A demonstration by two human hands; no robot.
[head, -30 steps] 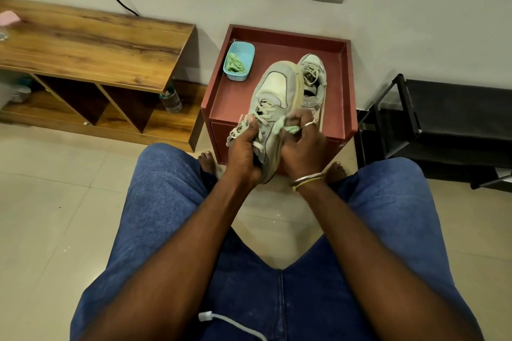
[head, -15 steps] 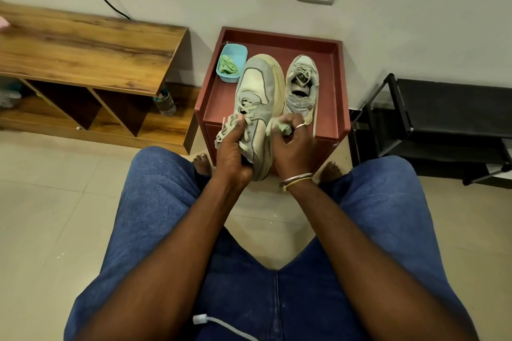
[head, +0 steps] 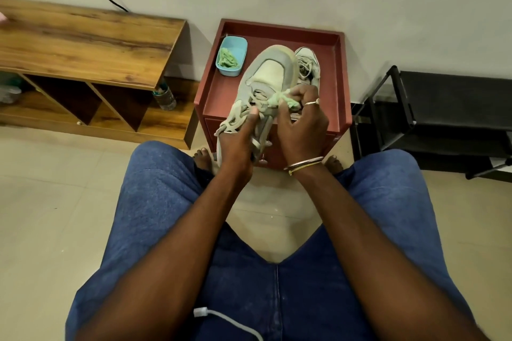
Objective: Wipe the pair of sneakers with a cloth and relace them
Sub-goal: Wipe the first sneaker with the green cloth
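A pale grey-green sneaker (head: 267, 77) is held up over the red side table (head: 221, 94), toe pointing away from me. My left hand (head: 239, 138) grips it at the heel end, thumb pressing on the loose laces (head: 235, 119). My right hand (head: 300, 122) holds a bunched green cloth (head: 279, 101) against the lace area on the shoe's right side. The second sneaker (head: 309, 63) lies on the table behind, mostly hidden by the first shoe and my right hand.
A blue tub (head: 234, 48) with another green cloth (head: 227, 59) stands at the table's back left. A wooden bench (head: 83, 44) with a bottle (head: 164, 97) below is to the left, a black rack (head: 432, 108) to the right. A white cable (head: 230, 321) lies on my lap.
My right hand has moved the cloth up from the shoe's side onto the lace area. The shoe has tilted slightly, hiding more of the second sneaker.
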